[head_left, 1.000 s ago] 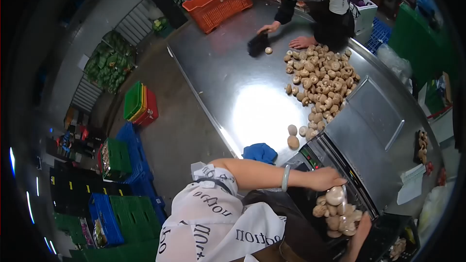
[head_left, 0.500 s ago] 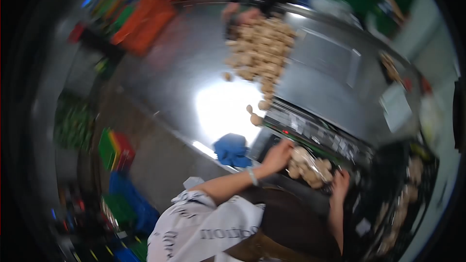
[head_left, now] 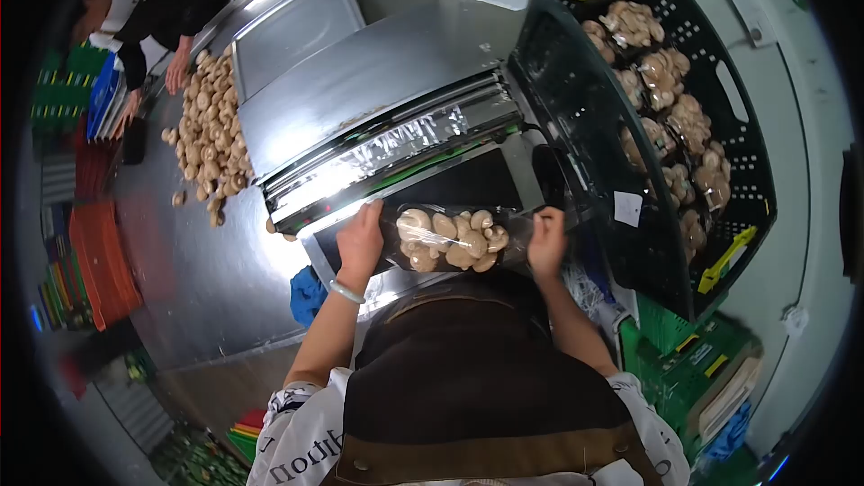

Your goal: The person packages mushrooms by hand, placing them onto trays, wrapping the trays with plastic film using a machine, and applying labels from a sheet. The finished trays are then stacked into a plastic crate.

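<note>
A black tray of brown mushrooms (head_left: 453, 240) sits in front of my apron under clear, shiny plastic film (head_left: 516, 227). My left hand (head_left: 361, 241) is closed on the film at the tray's left end, and a pale bracelet circles that wrist. At the other end, my right hand (head_left: 546, 243) pinches the film, which stretches out from the tray. Just beyond the pack lies the dark plate of a wrapping machine (head_left: 463, 187), with a film roll (head_left: 396, 146) behind it.
To the right, a black crate (head_left: 621, 157) holds several wrapped mushroom packs. Loose mushrooms (head_left: 211, 121) are heaped on the steel table (head_left: 184, 261), near a co-worker's hands (head_left: 177, 70). A blue cloth (head_left: 307, 295) lies left of the machine. Green crates (head_left: 693, 364) stand at lower right.
My view has swung to the right, bringing the black crate fully into sight. Both hands stay at the pack's ends, and the film now stretches out at its right end.
</note>
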### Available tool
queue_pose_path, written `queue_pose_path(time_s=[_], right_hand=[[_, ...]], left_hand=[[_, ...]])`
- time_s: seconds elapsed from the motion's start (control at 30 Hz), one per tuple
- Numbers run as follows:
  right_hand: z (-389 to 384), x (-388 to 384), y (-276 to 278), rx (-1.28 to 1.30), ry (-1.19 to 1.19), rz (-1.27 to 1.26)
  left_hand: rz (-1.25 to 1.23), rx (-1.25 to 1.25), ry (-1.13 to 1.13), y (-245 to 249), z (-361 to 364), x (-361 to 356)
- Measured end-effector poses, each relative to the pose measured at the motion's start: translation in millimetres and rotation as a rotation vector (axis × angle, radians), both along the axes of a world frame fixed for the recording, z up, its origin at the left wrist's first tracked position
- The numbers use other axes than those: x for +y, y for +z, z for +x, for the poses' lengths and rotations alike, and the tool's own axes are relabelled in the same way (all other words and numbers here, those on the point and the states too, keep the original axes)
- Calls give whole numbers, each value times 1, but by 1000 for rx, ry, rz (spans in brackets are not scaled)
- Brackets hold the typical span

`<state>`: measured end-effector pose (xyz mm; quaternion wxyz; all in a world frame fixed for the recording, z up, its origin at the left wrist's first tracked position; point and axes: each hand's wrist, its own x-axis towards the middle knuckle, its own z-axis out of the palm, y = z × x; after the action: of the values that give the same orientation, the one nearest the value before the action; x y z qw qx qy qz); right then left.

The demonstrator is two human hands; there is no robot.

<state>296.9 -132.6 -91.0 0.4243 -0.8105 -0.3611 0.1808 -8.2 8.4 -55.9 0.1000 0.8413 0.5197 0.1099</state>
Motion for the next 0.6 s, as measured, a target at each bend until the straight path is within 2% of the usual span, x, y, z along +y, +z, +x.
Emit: queue_pose_path(time_s=[0.07, 0.1, 0.13, 0.17, 0.2, 0.23, 0.27, 0.3, 0.33, 0.37, 0.43, 0.53, 0.6], right_hand=[[-26, 7, -31, -34, -122, -47], [-35, 2, -57, 209, -136, -117], [-52, 1, -64, 452, -143, 82], [-68, 0, -78, 1297, -361, 415], [-88, -16, -101, 1118, -279, 284], [-86, -43, -147, 1860, 108, 392], [-96, -43, -115, 1965, 116, 239], [-104, -41, -89, 1976, 161, 75], [-106, -44, -65, 1943, 275, -80], [-104, -48, -41, 1881, 438, -227], [-105, -53, 1, 1670, 803, -448], [-93, -34, 62, 1112, 1321, -596], [-63, 0, 103, 623, 1480, -679]], left_hand=[[13, -4, -53, 6, 19, 6], [17, -11, -92, 7, 31, 9], [-16, -70, -143, 3, 32, 11], [51, -174, -141, 2, 37, 10], [-180, -249, -9, 0, 39, 6], [-416, -305, 118, -1, 41, 1], [-575, -652, 96, 2, 48, -4], [-750, -991, 85, 12, 59, -10], [-854, -1029, 139, 53, 78, -23], [-946, -1010, 139, 70, 76, -30], [-1050, -1172, -40, 117, 87, -42], [-1258, -1239, -168, 153, 91, -53], [-1366, -1242, -236, 164, 95, -60]])
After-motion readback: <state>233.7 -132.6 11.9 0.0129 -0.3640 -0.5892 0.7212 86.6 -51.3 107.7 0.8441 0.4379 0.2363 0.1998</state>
